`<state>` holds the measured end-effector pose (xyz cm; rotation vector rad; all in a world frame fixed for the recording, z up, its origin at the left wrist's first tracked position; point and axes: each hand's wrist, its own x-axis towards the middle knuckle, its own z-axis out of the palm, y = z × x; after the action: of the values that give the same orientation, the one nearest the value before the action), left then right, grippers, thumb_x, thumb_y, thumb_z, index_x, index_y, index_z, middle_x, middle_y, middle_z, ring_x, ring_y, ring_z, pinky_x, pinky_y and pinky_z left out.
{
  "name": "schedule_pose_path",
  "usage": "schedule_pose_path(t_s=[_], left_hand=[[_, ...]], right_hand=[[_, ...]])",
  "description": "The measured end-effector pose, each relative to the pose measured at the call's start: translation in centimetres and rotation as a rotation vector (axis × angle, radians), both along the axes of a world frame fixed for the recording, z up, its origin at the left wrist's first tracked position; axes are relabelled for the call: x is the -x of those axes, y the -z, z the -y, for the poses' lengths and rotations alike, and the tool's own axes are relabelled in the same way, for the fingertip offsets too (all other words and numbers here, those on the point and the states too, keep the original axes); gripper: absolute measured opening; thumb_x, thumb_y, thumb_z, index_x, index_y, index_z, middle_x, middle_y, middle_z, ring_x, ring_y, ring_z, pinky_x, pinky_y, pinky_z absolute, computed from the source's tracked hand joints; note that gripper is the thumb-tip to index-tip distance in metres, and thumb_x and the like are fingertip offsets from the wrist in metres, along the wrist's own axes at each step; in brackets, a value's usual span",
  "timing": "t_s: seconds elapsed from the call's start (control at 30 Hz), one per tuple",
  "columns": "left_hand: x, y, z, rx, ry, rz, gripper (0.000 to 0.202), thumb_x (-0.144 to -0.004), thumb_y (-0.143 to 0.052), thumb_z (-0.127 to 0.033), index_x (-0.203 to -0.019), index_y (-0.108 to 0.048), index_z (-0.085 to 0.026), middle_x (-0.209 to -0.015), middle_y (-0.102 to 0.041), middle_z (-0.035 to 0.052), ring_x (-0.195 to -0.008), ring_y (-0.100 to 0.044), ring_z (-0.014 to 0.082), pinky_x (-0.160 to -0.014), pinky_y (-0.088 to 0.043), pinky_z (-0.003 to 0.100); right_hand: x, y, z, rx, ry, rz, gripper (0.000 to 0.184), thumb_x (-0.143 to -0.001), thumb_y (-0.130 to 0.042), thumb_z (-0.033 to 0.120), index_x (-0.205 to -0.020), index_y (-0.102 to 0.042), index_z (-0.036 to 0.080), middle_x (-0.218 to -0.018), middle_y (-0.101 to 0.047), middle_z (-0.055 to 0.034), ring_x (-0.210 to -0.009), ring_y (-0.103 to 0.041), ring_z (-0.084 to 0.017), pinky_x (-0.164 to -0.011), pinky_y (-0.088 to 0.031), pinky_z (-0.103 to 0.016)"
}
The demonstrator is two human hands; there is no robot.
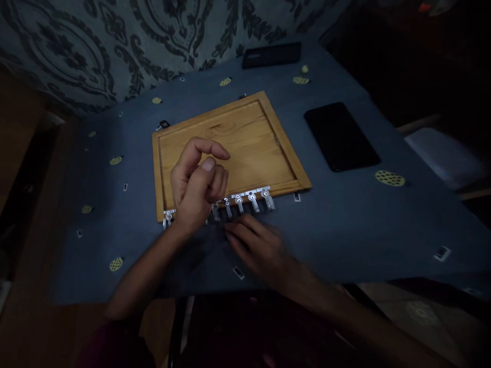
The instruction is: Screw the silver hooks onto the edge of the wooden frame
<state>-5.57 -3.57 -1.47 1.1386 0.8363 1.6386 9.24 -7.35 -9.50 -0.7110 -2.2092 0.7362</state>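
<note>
A framed wooden panel lies on the table, with a row of silver metal hooks along its near edge. Above the panel's lower left part is my left hand. Its fingers are curled in and the index finger is bent out apart from the rest; whatever the palm may hold is hidden. My right hand is low at the near side of the hooks, thumb and fingertips drawn together just below them. Anything small between those fingertips is too dark to make out. Part of the hook row is covered by my left wrist.
A black smartphone lies right of the panel. Another dark, phone-shaped object is at the back, near a small pale round thing. A blue patterned cloth covers the table, and patterned fabric stands behind it.
</note>
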Motion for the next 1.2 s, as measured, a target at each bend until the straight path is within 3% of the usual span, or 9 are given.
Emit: schedule_pose_path(t_s=[0.43, 0.73, 1.2], left_hand=[[-0.10, -0.28, -0.14, 0.018, 0.007, -0.034, 0.007, -0.088, -0.058, -0.025, -0.084, -0.060, -0.019, -0.041, -0.027, -0.0107, -0.034, -0.019, 0.0050, -0.036, -0.020, 0.018], [0.14, 0.17, -0.05, -0.060, 0.047, -0.039, 0.011, -0.092, -0.055, -0.022, -0.087, -0.063, -0.017, -0.044, -0.026, -0.0094, -0.035, -0.021, 0.0044, -0.038, -0.021, 0.018], [-0.22, 0.58, -0.15, -0.108, -0.014, -0.008, 0.013, -0.092, -0.052, -0.019, -0.086, -0.064, -0.018, -0.044, -0.026, -0.0097, -0.034, -0.020, 0.0047, -0.035, -0.020, 0.018]], right_hand=[[-0.06, -0.32, 0.03, 0.019, 0.008, 0.038, 0.021, -0.098, -0.047, 0.017, -0.102, -0.068, 0.017, -0.089, -0.067, -0.0047, -0.075, -0.065, -0.014, -0.070, -0.054, -0.026], [-0.07, -0.44, 0.17, -0.086, 0.071, 0.034, 0.020, -0.098, -0.047, 0.014, -0.101, -0.067, 0.013, -0.092, -0.068, -0.0073, -0.079, -0.068, -0.015, -0.072, -0.057, -0.026], [-0.05, -0.37, 0.10, -0.134, 0.110, 0.065, 0.021, -0.096, -0.047, 0.013, -0.101, -0.068, 0.012, -0.103, -0.071, -0.0110, -0.081, -0.071, -0.018, -0.071, -0.060, -0.029]])
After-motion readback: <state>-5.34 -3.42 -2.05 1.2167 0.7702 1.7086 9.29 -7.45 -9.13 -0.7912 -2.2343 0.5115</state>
